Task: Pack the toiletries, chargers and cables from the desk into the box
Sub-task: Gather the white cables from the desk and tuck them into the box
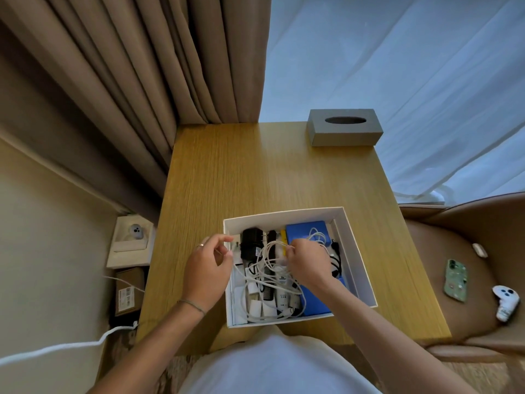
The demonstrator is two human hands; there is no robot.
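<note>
Most items already lay in the box (352, 251) (table (255, 172) nearly bare); both hands, left (207, 268) and right (308, 263), pinched the white cable (267, 268), tucking it in.

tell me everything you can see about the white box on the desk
The white rectangular box looks like stiff card, open-topped with no lid in view. It sits flat on the wooden desk at the near edge, turned slightly askew. Inside lie a tangled white cable, a black charger, a black comb, blue flat packs and small white items. The right hand pinches the cable inside; the left hand hovers over the left wall, fingers curled.
</note>
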